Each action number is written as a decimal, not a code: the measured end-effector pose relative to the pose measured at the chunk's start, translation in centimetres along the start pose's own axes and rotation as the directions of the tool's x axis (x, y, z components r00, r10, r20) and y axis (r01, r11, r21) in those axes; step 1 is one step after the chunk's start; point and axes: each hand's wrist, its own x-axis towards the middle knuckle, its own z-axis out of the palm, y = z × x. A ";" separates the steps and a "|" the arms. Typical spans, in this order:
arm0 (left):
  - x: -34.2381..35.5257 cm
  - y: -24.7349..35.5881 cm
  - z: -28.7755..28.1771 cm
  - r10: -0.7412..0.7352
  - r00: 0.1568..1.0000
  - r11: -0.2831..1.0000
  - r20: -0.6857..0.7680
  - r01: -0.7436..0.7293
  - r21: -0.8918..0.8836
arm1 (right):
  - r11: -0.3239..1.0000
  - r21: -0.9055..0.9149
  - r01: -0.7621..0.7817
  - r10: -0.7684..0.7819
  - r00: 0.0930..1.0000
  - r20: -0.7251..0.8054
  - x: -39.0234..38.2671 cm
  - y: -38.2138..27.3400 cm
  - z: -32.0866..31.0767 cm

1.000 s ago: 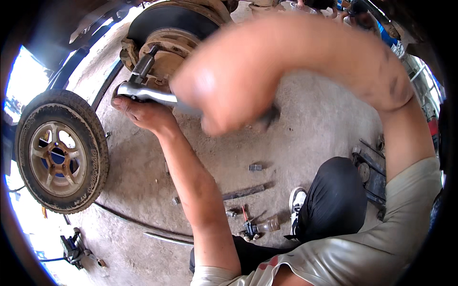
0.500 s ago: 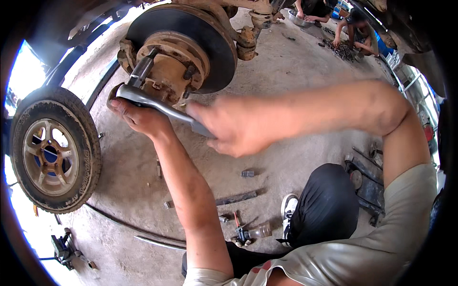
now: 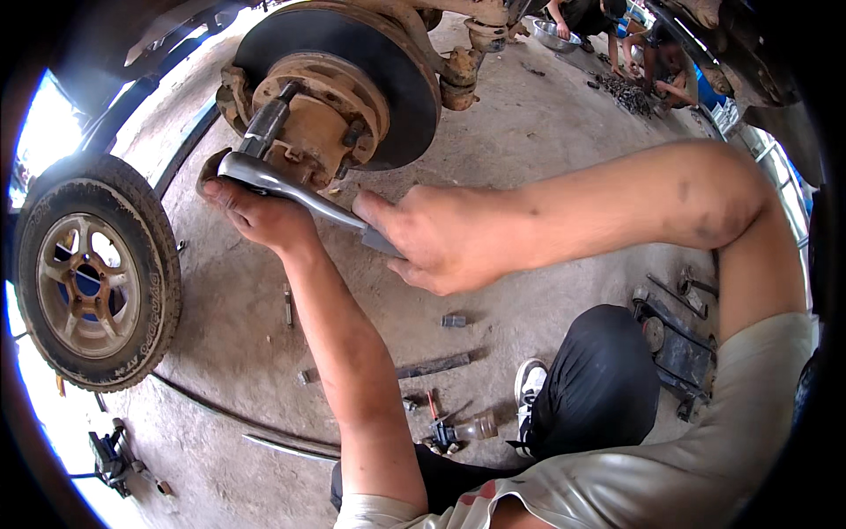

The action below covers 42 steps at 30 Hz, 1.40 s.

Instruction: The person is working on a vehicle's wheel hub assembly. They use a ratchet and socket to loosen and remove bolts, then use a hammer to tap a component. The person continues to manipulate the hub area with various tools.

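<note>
A silver ratchet wrench (image 3: 295, 189) lies across the front of a rusty wheel hub (image 3: 313, 132). My left hand (image 3: 260, 216) is closed around the ratchet's head from below. The grip end of its handle is in my right hand (image 3: 436, 238), fingers wrapped round it. From the ratchet head a socket (image 3: 267, 125) reaches up to a stud on the hub; the exact fit at its tip is too small to tell. Behind the hub sits a dark brake disc (image 3: 388, 84) with a brown rim.
An upright wheel with a tyre (image 3: 163, 291) stands at the left. On the floor lie a loose socket (image 3: 454, 321), a dark bar (image 3: 432, 366), a spray gun with a clear cup (image 3: 476, 429) and a jack (image 3: 679, 353). Co-workers crouch at the far right beside a metal basin (image 3: 555, 35).
My right hand, blurred before, is now sharp and nearly in the same place on the handle. The view has shifted slightly. At the back, one co-worker leans further in.
</note>
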 end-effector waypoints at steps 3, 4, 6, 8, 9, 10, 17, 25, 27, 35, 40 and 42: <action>-0.3 0.2 0.0 -0.014 1.000 0.998 0.027 0.016 -0.059 | 0.996 -0.061 -0.067 0.070 0.996 0.058 0.6 0.0 0.4; -0.2 0.3 -0.1 -0.062 0.997 0.995 0.044 0.065 -0.075 | 0.990 -0.118 -0.077 0.088 0.992 0.086 0.5 -0.7 -1.0; -0.3 0.7 -0.1 -0.156 0.985 0.980 0.078 0.164 -0.109 | 0.975 -0.186 -0.119 0.150 0.975 0.164 0.3 -2.1 -5.0; -0.7 1.6 1.4 -0.098 0.994 0.993 -0.046 0.094 -0.076 | 0.956 -0.078 -0.282 0.292 0.912 0.288 -0.1 -4.3 -9.7; -0.7 1.4 1.2 -0.134 0.991 0.987 -0.027 0.131 -0.092 | 0.940 -0.027 -0.339 0.330 0.891 0.312 -0.1 -4.8 -10.4; -0.8 0.9 0.9 -0.170 0.985 0.980 -0.007 0.168 -0.106 | 0.936 -0.134 -0.327 0.353 0.858 0.374 0.1 -4.9 -9.3; -1.0 1.6 0.3 -0.045 0.998 0.992 0.031 0.049 -0.119 | 0.991 -0.012 -0.134 0.134 0.991 0.012 -0.4 -1.5 0.2; -0.9 -1.7 -1.8 -0.001 0.993 1.000 0.120 0.003 -0.015 | 0.987 0.126 -0.097 0.118 0.978 -0.173 1.4 1.0 5.9; -1.0 -3.2 -3.0 0.083 0.986 0.988 0.142 -0.100 0.116 | 0.986 0.041 -0.164 0.167 0.983 -0.082 0.5 0.1 3.2; -3.7 -2.6 -2.0 0.257 0.966 0.945 0.036 -0.259 0.197 | 0.888 -0.188 -0.419 0.459 0.807 0.372 0.1 -6.6 -9.6; -3.5 -2.1 -1.4 0.291 0.956 0.913 -0.037 -0.266 0.309 | 0.918 -0.043 -0.395 0.396 0.898 0.194 -0.8 -4.6 -4.5; -3.1 -3.0 -1.4 0.263 0.958 0.930 -0.113 -0.220 0.295 | 0.953 0.070 -0.293 0.295 0.955 -0.015 -1.5 -3.8 -1.8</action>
